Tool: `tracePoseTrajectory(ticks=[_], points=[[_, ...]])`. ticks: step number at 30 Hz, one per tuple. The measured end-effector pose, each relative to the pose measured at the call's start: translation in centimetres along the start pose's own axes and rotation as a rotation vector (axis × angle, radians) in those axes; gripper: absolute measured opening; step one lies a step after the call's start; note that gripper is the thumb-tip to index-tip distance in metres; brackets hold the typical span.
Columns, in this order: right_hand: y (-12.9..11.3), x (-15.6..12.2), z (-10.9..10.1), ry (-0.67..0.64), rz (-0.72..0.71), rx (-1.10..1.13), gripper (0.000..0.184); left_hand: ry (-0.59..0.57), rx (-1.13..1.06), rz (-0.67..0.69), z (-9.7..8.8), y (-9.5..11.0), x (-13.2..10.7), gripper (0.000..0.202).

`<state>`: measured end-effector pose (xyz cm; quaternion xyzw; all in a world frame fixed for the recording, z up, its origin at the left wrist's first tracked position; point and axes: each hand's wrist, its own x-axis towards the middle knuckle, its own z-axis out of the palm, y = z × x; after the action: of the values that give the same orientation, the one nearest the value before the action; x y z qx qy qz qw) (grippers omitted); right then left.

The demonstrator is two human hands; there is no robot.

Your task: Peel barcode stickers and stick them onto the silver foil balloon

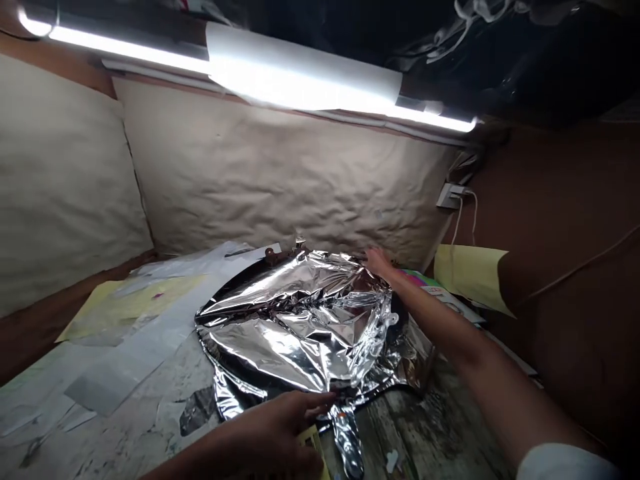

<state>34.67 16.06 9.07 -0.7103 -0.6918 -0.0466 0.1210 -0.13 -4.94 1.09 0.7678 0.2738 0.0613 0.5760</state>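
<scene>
Head view: a crumpled aluminium foil sheet (pixel 295 320) lies on the worn surface (pixel 425 427), between both hands. Left hand (pixel 265 433): open, at the foil's near edge, just above a small yellow card (pixel 313 443). Right hand (pixel 377 262): open, on the far edge. Pale paper sheets (pixel 135 307) lie left of the foil; yellow paper (pixel 470 280) lies beyond the right hand.

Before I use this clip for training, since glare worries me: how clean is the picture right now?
In the head view, the light tube burns out to white, the crumpled foil throws hard glare, the wide lens seems to bend the wall, and the right hand and left hand stay readable, without strong blur.
</scene>
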Motion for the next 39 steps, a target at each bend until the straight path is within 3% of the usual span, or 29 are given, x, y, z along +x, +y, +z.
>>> tracePoseTrajectory(ticks=[3, 7, 10, 14, 17, 21, 23, 25, 28, 31, 35, 39], points=[[-0.5, -3.2, 0.5, 0.0, -0.085, 0.034, 0.029, 0.04, -0.118, -0.05, -0.6, -0.1, 0.1, 0.079], [0.7, -10.4, 2.3, -0.159, -0.148, 0.079, 0.023, 0.164, -0.469, 0.049, -1.3, 0.4, 0.3, 0.071], [1.8, -14.9, 3.8, -0.172, -0.112, 0.12, 0.021, 0.231, -0.604, 0.108, -1.5, 0.8, 0.3, 0.063], [2.9, -16.7, 4.5, -0.109, -0.013, 0.167, 0.024, 0.302, -0.659, 0.159, -1.5, 0.6, 0.6, 0.05], [2.8, -16.6, 3.5, -0.127, 0.024, 0.2, 0.021, 0.313, -0.701, 0.165, -1.6, 0.1, 0.8, 0.048], [-1.0, -18.1, 1.1, -0.128, -0.012, 0.37, 0.032, 0.309, -0.725, 0.161, -1.6, -0.4, 1.0, 0.05], [-4.5, -19.6, 0.7, -0.264, -0.137, 0.745, 0.037, 0.337, -0.696, 0.168, -1.5, -0.6, 1.2, 0.044], [-8.2, -21.2, 1.0, -0.365, -0.229, 0.942, 0.036, 0.384, -0.613, 0.164, -1.4, -0.8, 1.4, 0.037], [-12.2, -22.9, 2.3, -0.261, -0.235, 0.946, 0.028, 0.431, -0.468, 0.148, -1.0, -1.0, 1.7, 0.032], [-13.5, -23.8, 3.2, -0.128, -0.231, 0.92, 0.016, 0.447, -0.379, 0.159, -0.6, -1.2, 1.8, 0.028], [-13.4, -24.4, 3.0, 0.089, -0.317, 0.789, 0.007, 0.5, -0.251, 0.168, -0.2, -1.2, 1.8, 0.026], [-13.5, -24.8, 2.7, 0.15, -0.352, 0.702, 0.004, 0.523, -0.127, 0.166, 0.0, -1.4, 1.8, 0.028]])
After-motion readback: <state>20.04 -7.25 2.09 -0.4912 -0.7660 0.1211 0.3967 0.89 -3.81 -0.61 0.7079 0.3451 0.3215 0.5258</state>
